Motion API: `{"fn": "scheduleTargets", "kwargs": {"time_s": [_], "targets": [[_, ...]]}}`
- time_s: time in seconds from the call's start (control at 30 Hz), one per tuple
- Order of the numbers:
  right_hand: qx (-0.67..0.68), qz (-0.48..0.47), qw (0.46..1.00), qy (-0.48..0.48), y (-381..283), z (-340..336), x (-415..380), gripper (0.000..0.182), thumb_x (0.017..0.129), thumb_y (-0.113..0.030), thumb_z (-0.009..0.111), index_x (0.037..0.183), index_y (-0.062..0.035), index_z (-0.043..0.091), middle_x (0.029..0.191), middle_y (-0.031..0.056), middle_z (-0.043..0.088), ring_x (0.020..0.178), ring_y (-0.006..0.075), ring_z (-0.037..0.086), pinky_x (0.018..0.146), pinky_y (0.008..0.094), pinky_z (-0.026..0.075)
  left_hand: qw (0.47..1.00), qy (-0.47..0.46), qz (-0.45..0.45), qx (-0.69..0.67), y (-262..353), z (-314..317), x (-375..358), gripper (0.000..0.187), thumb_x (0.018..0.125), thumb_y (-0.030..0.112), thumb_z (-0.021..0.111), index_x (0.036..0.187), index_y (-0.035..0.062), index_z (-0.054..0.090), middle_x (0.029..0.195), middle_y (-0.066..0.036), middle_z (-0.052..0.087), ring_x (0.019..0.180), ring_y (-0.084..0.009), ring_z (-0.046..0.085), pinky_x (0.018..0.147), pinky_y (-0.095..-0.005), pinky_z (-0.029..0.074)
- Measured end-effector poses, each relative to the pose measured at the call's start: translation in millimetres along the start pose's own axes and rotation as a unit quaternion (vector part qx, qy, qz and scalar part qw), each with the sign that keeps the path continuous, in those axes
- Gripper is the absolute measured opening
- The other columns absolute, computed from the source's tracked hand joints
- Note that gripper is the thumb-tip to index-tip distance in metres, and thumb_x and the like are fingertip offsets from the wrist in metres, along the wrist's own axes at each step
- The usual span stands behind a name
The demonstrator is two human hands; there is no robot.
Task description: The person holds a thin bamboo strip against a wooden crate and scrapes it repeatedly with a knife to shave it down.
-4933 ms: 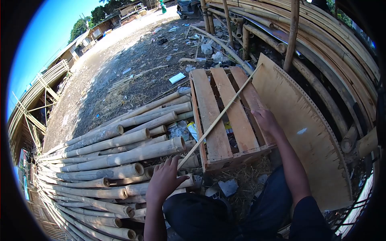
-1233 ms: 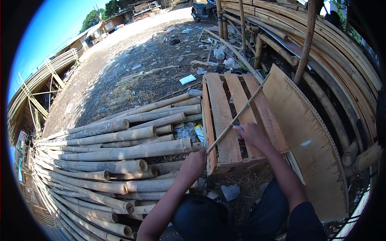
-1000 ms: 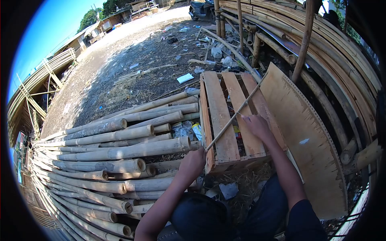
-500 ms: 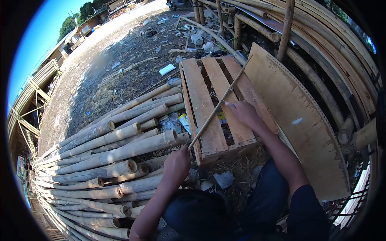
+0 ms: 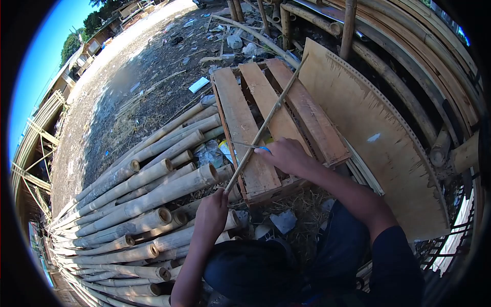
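Note:
A long thin stick (image 5: pixel 268 116) slants across a slatted wooden crate (image 5: pixel 236 100), its far end by the plywood sheet. My left hand (image 5: pixel 210 214) is closed around the stick's near end, just off the crate's front left corner. Over the crate's front slats, my right hand (image 5: pixel 289 156) is closed on the blue handle of a knife (image 5: pixel 245 145). The thin blade points left and crosses the stick; whether it cuts in is too small to tell.
Cut bamboo poles (image 5: pixel 169 187) lie stacked to the left, ends toward me. A curved plywood sheet (image 5: pixel 363 123) leans right of the crate. More bamboo (image 5: pixel 394 82) lies on a rack behind it. Litter and a white block (image 5: pixel 198 85) are on the dirt ground.
My right hand has moved down the stick toward my left hand, and the knife blade now shows. The whole view has shifted slightly.

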State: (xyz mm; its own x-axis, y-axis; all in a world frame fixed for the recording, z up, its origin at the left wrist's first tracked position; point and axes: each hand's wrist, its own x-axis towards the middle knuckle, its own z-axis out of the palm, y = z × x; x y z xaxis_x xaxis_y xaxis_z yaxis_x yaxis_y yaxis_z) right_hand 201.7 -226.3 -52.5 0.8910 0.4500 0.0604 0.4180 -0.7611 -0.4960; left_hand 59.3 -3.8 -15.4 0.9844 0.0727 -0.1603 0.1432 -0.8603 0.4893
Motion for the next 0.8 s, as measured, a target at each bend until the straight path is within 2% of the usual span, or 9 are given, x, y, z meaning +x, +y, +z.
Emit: {"fn": "scheduleTargets", "kwargs": {"time_s": [0.03, 0.07, 0.2, 0.27, 0.37, 0.47, 0.57, 0.77, 0.8], "targets": [[-0.01, -0.015, 1.0, -0.022, -7.9, 1.5, -5.4, 0.06, 0.099, -0.047, 0.047, 0.069, 0.0013, 0.067, 0.065, 0.0232, 0.064, 0.067, 0.039, 0.067, 0.065, 0.051, 0.052, 0.999, 0.0, -0.001, -0.039, -1.4, -0.6, 0.8, 0.037, 0.102, 0.028, 0.043, 0.092, -0.0029, 0.059, 0.071, -0.024, 0.061, 0.07, -0.0399, 0.062, 0.066, -0.0491, 0.046], [-0.043, -0.035, 0.998, 0.037, -2.0, 6.7, -4.0, 0.058, 0.098, -0.047, 0.048, 0.072, -0.0002, 0.069, 0.061, 0.021, 0.063, 0.065, 0.0384, 0.067, 0.063, 0.0503, 0.052, 0.997, -0.002, -0.003, -0.078, -2.5, -1.0, 0.3, 0.04, 0.101, 0.03, 0.044, 0.087, -0.0047, 0.059, 0.064, -0.019, 0.059, 0.061, -0.0326, 0.063, 0.062, -0.0424, 0.046], [-0.054, 0.04, 0.994, 0.088, 50.0, -10.3, 29.2, 0.056, 0.097, -0.048, 0.049, 0.077, -0.0009, 0.071, 0.064, 0.0205, 0.065, 0.066, 0.0384, 0.067, 0.064, 0.0503, 0.052, 0.991, -0.045, -0.064, -0.109, 4.0, -8.2, -0.5, 0.038, 0.102, 0.028, 0.042, 0.088, -0.0038, 0.06, 0.069, -0.025, 0.06, 0.07, -0.0405, 0.064, 0.066, -0.0472, 0.046], [-0.087, 0.107, 0.986, 0.089, 65.7, -16.4, 37.1, 0.056, 0.097, -0.048, 0.048, 0.079, 0.0, 0.071, 0.066, 0.0209, 0.065, 0.067, 0.0381, 0.067, 0.064, 0.0493, 0.052, 0.993, -0.014, -0.035, -0.108, 0.3, -4.7, 0.5, 0.042, 0.102, 0.032, 0.043, 0.084, -0.0033, 0.059, 0.059, -0.011, 0.057, 0.056, -0.0202, 0.058, 0.058, -0.0368, 0.045], [-0.024, 0.054, 0.998, 0.006, 21.3, -11.7, 5.4, 0.058, 0.098, -0.048, 0.048, 0.077, 0.0008, 0.07, 0.067, 0.0213, 0.065, 0.066, 0.0373, 0.067, 0.064, 0.049, 0.052, 0.989, -0.043, -0.063, -0.125, 1.1, -7.1, 3.1, 0.043, 0.102, 0.033, 0.042, 0.084, -0.0023, 0.059, 0.059, -0.008, 0.054, 0.054, -0.0164, 0.055, 0.055, -0.0344, 0.043], [-0.021, 0.01, 1.0, 0.014, 16.1, -1.0, 1.5, 0.06, 0.098, -0.049, 0.048, 0.073, 0.0011, 0.068, 0.066, 0.0212, 0.065, 0.065, 0.0367, 0.067, 0.063, 0.0486, 0.052, 0.98, -0.063, -0.065, -0.175, -13.4, -1.5, 6.5, 0.042, 0.102, 0.035, 0.043, 0.084, 0.0001, 0.058, 0.058, -0.003, 0.05, 0.05, -0.0118, 0.049, 0.05, -0.0302, 0.039], [-0.016, 0.054, 0.997, 0.053, 32.9, -5.8, 15.2, 0.059, 0.097, -0.049, 0.049, 0.069, 0.0002, 0.068, 0.063, 0.0205, 0.064, 0.063, 0.0363, 0.066, 0.063, 0.0479, 0.052, 0.972, -0.087, -0.092, -0.199, -17.4, -0.6, 9.7, 0.045, 0.101, 0.034, 0.04, 0.082, -0.0026, 0.058, 0.058, -0.007, 0.052, 0.053, -0.0182, 0.054, 0.055, -0.0354, 0.042], [-0.063, -0.046, 0.996, 0.045, 17.4, 4.8, 6.4, 0.058, 0.097, -0.048, 0.05, 0.071, 0.0003, 0.069, 0.064, 0.0205, 0.064, 0.064, 0.0362, 0.067, 0.061, 0.0468, 0.052, 0.973, -0.086, -0.098, -0.192, -20.0, 2.1, 12.8, 0.046, 0.101, 0.035, 0.041, 0.081, -0.0025, 0.058, 0.058, -0.007, 0.053, 0.052, -0.0175, 0.053, 0.054, -0.035, 0.041], [-0.05, -0.011, 0.994, 0.094, 39.2, 14.8, 19.3, 0.058, 0.096, -0.048, 0.05, 0.07, -0.0005, 0.069, 0.062, 0.0196, 0.063, 0.064, 0.0359, 0.067, 0.061, 0.0463, 0.052, 0.972, -0.087, -0.103, -0.19, -19.1, 2.1, 11.7, 0.046, 0.101, 0.035, 0.041, 0.081, -0.0025, 0.058, 0.058, -0.007, 0.053, 0.052, -0.0175, 0.053, 0.054, -0.035, 0.041]]}}
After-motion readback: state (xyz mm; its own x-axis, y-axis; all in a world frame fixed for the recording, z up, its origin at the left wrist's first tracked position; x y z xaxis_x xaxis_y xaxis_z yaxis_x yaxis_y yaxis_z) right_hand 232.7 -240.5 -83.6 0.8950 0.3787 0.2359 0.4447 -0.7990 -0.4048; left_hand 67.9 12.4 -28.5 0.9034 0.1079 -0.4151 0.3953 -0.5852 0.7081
